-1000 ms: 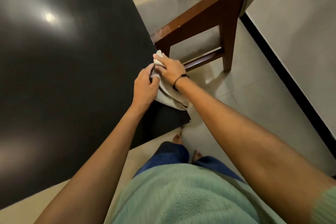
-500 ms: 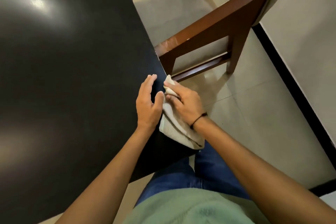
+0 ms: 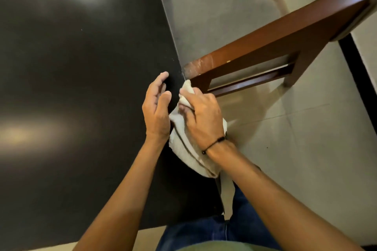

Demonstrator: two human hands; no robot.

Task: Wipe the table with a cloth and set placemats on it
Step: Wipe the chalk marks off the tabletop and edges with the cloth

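A glossy black table (image 3: 81,87) fills the left of the head view. A white cloth (image 3: 188,149) lies bunched over the table's right edge, near its front corner. My right hand (image 3: 201,120) presses down on the cloth and grips it, a black cord around the wrist. My left hand (image 3: 157,108) rests on the tabletop right beside the cloth, fingers apart and slightly curled, its heel touching the cloth's edge. No placemats are in view.
A brown wooden chair (image 3: 275,47) with a grey seat cushion stands against the table's right edge, just beyond my hands. Beige floor tiles (image 3: 306,159) spread to the right, bordered by a black skirting line (image 3: 355,63) along the wall.
Both hands and the cloth have slid along the table's right edge toward the front corner. My left hand let go of the cloth and now lies flat beside it.
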